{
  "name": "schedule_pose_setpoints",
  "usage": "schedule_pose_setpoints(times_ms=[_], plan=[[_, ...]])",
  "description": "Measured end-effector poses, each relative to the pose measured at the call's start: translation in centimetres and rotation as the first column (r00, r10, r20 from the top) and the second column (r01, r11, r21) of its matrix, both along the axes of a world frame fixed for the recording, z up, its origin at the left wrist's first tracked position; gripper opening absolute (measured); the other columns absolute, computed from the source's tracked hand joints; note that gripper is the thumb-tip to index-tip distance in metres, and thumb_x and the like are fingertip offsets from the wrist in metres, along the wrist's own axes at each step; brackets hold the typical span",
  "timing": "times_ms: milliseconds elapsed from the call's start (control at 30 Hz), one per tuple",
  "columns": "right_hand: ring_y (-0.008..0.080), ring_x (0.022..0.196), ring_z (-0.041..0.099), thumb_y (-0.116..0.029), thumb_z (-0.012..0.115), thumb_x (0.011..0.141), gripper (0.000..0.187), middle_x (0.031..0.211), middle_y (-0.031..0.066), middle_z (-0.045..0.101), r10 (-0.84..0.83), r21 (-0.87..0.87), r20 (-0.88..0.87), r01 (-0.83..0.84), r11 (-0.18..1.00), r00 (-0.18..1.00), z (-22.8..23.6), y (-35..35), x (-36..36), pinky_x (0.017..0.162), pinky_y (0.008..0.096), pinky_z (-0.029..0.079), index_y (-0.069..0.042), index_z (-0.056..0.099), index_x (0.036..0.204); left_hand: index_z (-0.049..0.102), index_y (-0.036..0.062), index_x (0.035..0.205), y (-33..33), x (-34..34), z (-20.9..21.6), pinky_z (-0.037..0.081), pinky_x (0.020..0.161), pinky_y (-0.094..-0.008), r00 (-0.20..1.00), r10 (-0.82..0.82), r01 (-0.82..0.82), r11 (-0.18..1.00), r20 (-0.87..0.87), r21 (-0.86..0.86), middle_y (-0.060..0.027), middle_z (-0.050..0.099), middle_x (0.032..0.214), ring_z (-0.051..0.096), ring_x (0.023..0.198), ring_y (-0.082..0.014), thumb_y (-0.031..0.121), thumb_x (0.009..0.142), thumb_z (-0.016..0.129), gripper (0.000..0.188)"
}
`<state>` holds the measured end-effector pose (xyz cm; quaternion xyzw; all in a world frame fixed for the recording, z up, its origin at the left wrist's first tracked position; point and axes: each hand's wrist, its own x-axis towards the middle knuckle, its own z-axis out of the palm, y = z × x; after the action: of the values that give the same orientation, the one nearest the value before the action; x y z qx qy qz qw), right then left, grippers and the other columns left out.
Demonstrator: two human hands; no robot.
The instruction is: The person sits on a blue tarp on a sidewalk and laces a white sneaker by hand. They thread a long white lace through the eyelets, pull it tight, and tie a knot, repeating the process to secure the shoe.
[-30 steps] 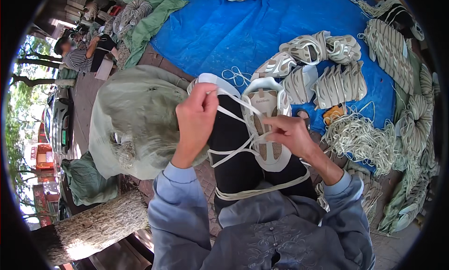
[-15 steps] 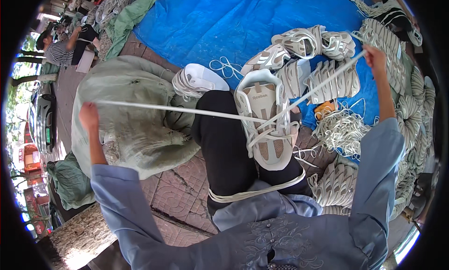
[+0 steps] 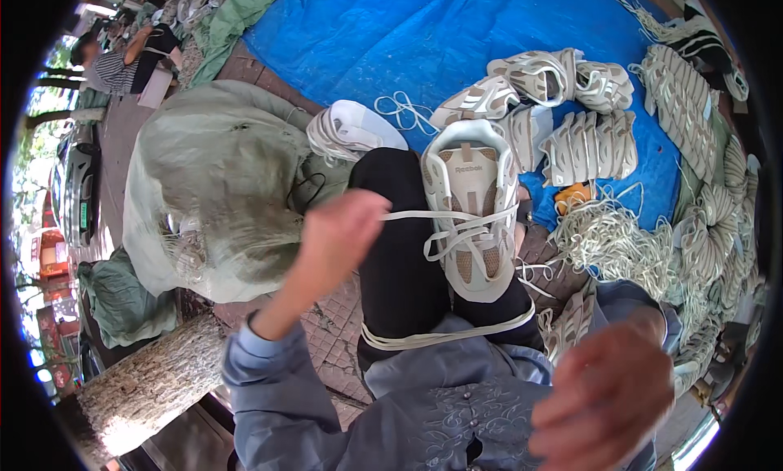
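Observation:
A beige and white shoe upper, with tan mesh panels, rests on my black-trousered thighs, its toe toward me. A flat white shoelace crosses its front and forms a loop there. My left hand, beside the upper, is closed on the lace, which runs taut from the upper to its fingers. Low at the right, near my body, my right hand is smeared by motion; whether it holds lace is unclear. More white laces lie across my lap.
Stacked shoe uppers lie on a blue tarp, beside a tangled lace heap. Pale nested shoe parts sit near a big grey-green sack. A log lies at lower left; another person sits far left.
Both hands were spread wide, pulling the lace out to each side. My left hand has come in toward the upper; my right has dropped toward my body.

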<state>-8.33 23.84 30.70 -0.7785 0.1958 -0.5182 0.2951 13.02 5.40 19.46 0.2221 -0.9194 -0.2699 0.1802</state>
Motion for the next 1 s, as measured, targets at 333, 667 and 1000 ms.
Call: schedule_pose_setpoints(times_ms=[333,667,1000], plan=[[0.0160,0.058,0.058,-0.007,0.062,0.066,0.010,0.070,0.0057,0.060,-0.479,-0.021,-0.049,0.479,0.878,0.876,3.0,4.9,4.8,0.041,0.0260,0.035,-0.006,0.057,0.075,0.056,0.0038,0.086,7.1,-2.7,-3.4,0.047,0.060,-0.0306,0.992,-0.102,0.090,0.984,-0.070,-0.151,-0.0056,0.053,0.083,0.055,0.071,-0.0218,0.000,0.063,0.064,0.024],[0.0232,0.067,0.055,0.000,0.064,0.053,0.024,0.072,0.0042,0.057,-0.638,-0.051,-0.489,0.711,0.701,0.595,-10.8,-3.1,-1.1,0.059,0.0325,0.045,-0.006,0.059,0.075,0.054,0.0021,0.081,8.2,-3.6,-5.3,0.043,0.056,-0.0289,0.996,-0.065,0.084,0.920,0.062,-0.383,-0.0065,0.045,0.072,0.050,0.068,-0.0200,0.008,0.062,0.055,0.020],[0.0175,0.069,0.056,-0.004,0.062,0.055,0.017,0.064,0.0002,0.056,-0.515,0.152,-0.595,0.716,0.681,0.616,-17.0,-4.7,-1.3,0.057,0.0307,0.046,-0.013,0.063,0.070,0.053,0.0043,0.079,4.0,-4.6,-2.2,0.041,0.052,-0.0243,0.984,-0.147,0.042,0.747,0.102,0.663,-0.0035,0.056,0.071,0.054,0.065,-0.0121,0.001,0.072,0.057,0.008]])
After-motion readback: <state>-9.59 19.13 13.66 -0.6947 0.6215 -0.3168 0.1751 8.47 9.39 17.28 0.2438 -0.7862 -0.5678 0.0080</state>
